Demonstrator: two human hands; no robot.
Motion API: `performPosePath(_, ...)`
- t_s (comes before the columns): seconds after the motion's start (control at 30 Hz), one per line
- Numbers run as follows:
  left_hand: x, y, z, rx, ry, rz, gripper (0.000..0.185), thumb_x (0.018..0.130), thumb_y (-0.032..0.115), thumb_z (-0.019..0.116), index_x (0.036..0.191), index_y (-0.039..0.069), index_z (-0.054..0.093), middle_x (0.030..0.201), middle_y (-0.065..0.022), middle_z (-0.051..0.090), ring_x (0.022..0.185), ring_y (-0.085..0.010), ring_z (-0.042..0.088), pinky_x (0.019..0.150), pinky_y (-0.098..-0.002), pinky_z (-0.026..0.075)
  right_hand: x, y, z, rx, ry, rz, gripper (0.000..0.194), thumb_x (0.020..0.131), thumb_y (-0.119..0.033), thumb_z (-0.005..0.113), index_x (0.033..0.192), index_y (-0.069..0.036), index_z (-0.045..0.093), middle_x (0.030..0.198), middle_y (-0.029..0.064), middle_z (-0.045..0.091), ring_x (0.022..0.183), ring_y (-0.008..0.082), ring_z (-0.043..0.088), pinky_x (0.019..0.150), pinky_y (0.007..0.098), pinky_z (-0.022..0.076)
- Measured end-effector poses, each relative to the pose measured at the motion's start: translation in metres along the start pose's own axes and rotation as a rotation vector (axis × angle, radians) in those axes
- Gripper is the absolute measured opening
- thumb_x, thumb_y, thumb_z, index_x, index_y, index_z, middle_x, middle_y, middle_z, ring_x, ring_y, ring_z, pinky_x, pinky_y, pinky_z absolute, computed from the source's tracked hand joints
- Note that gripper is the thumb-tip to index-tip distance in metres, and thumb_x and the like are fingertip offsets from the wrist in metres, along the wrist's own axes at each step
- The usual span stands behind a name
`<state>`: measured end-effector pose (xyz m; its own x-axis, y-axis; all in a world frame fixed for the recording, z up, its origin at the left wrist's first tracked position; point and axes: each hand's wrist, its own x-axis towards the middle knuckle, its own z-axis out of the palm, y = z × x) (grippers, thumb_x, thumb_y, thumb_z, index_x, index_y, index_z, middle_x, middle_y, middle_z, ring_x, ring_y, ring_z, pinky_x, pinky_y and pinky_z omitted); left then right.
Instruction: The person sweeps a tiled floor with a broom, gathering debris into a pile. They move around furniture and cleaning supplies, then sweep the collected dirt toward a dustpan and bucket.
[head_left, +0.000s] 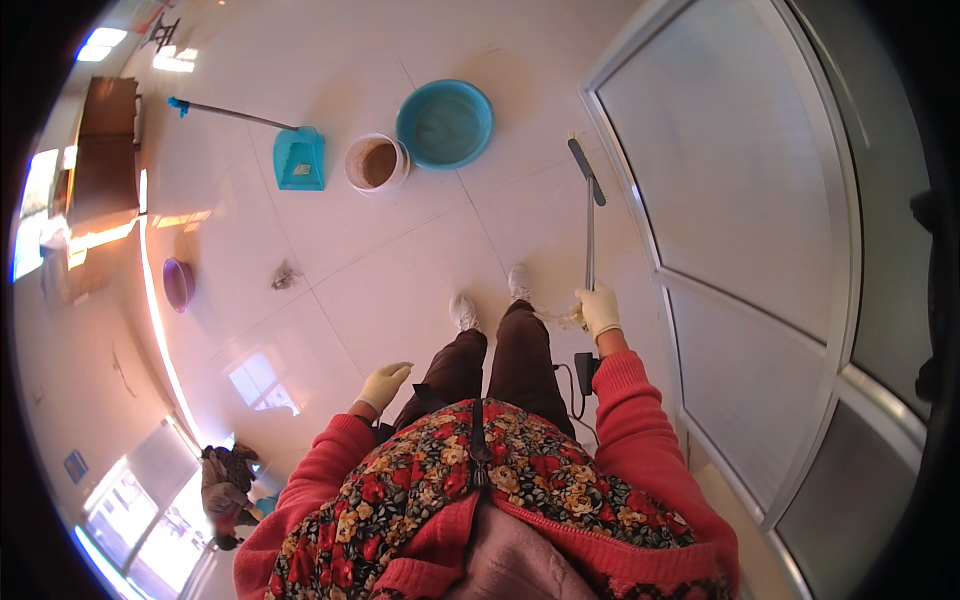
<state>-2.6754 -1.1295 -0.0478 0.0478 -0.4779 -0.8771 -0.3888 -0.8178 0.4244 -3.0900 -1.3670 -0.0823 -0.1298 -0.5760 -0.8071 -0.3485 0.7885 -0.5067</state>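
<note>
My right hand (599, 309), in a pale rubber glove, grips the metal handle of a long brush (586, 169). Its dark head with light bristles lies out ahead, beside the framed panel. A pale, tangled clump (574, 318) is next to this hand; whether the hand touches it I cannot tell. My left hand (385, 384), gloved the same way, hangs by my left thigh and holds nothing. On the tiled floor ahead are a teal basin (444, 124) with liquid in it, a white bucket (376, 163) with brown contents touching it, and a turquoise long-handled dustpan (298, 160).
A white panel in a metal frame (720, 165) runs along my right. To the left, a purple basin (178, 285) stands by the wall and a dark debris patch (285, 275) lies on the floor. Another person (225, 491) is at lower left, near bright windows.
</note>
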Motion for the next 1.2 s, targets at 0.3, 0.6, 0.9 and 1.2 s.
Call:
performPosePath(0.3, 0.013, 0.046, 0.024, -0.177, 0.145, -0.173, 0.04, 0.095, 0.035, 0.053, 0.121, 0.008, 0.067, 0.117, -0.0128, 0.069, 0.113, -0.0226, 0.062, 0.098, -0.0326, 0.045, 0.193, -0.164, 0.001, -0.28, -0.068, -0.283, 0.028, 0.085, -0.014, 0.058, 0.111, -0.001, 0.058, 0.071, 0.0146, 0.065, 0.051, 0.0246, 0.063, 0.042, 0.038, 0.0463)
performPosePath(0.6, 0.046, 0.142, 0.079, -0.595, 0.038, -0.203, 0.042, 0.098, 0.029, 0.057, 0.129, 0.0, 0.059, 0.12, -0.0085, 0.065, 0.109, -0.0186, 0.058, 0.097, -0.0293, 0.044, 0.411, -0.359, -0.003, -0.658, 0.089, -0.452, 0.033, 0.084, -0.014, 0.052, 0.109, 0.003, 0.064, 0.09, 0.0204, 0.071, 0.071, 0.0285, 0.072, 0.061, 0.0409, 0.0552)
performPosePath(0.9, 0.056, 0.166, 0.088, -0.567, 0.084, -0.274, 0.04, 0.097, 0.032, 0.055, 0.123, 0.004, 0.064, 0.116, -0.0114, 0.069, 0.11, -0.018, 0.061, 0.097, -0.0291, 0.044, 0.384, -0.275, -0.021, -0.992, -0.095, -0.204, 0.056, 0.087, -0.012, 0.049, 0.142, -0.002, 0.039, 0.115, 0.025, 0.064, 0.107, 0.0388, 0.064, 0.09, 0.0469, 0.0508)
performPosePath(1.2, 0.067, 0.201, 0.064, -0.492, 0.102, -0.173, 0.04, 0.097, 0.032, 0.054, 0.123, 0.004, 0.064, 0.121, -0.0114, 0.067, 0.114, -0.0192, 0.06, 0.101, -0.03, 0.043, 0.182, -0.145, -0.112, -1.228, -0.216, -0.08, 0.061, 0.088, -0.018, 0.049, 0.147, -0.013, 0.036, 0.103, 0.0272, 0.066, 0.097, 0.0436, 0.065, 0.088, 0.0517, 0.0488)
